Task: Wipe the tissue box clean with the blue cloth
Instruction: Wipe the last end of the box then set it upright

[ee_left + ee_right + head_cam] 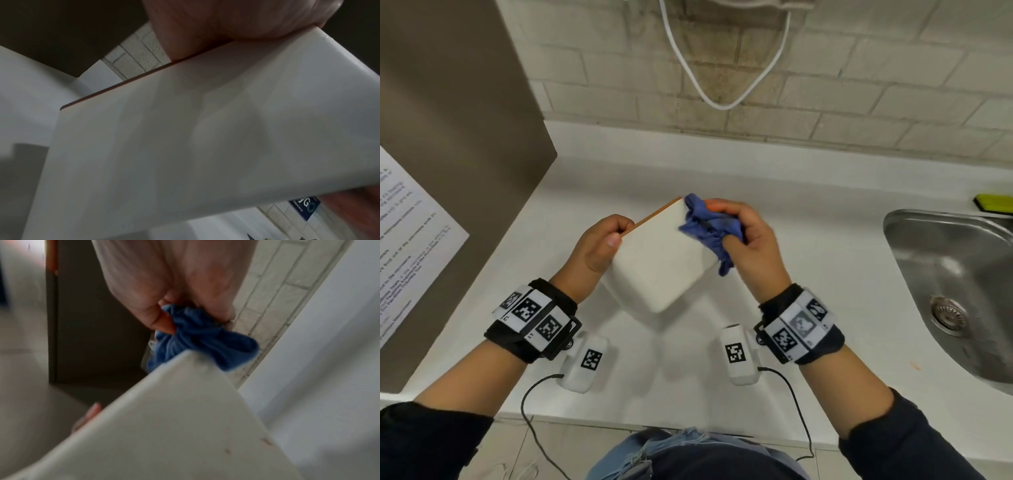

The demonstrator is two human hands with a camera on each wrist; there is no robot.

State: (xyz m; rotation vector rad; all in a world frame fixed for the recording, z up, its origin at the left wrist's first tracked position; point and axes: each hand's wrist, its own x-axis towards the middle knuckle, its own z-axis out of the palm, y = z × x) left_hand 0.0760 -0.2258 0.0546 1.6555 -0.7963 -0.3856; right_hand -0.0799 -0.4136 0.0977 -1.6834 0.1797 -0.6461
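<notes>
A white tissue box (662,255) with an orange-brown edge is held tilted above the counter. My left hand (599,245) grips its left side, thumb on the upper face, fingers hidden behind it. The bunched blue cloth (709,228) is clutched in my right hand (743,236) and pressed on the box's far right corner. In the left wrist view the box (205,138) fills the frame under my palm (236,21). The right wrist view shows the cloth (201,339) pinched in my fingers (160,321) against the box's corner (180,410).
A white counter (808,212) runs to a tiled wall. A steel sink (955,281) lies at the right, with a yellow-green sponge (993,204) behind it. A brown cabinet panel (448,137) with a printed sheet stands at the left. A white cable (722,85) hangs on the wall.
</notes>
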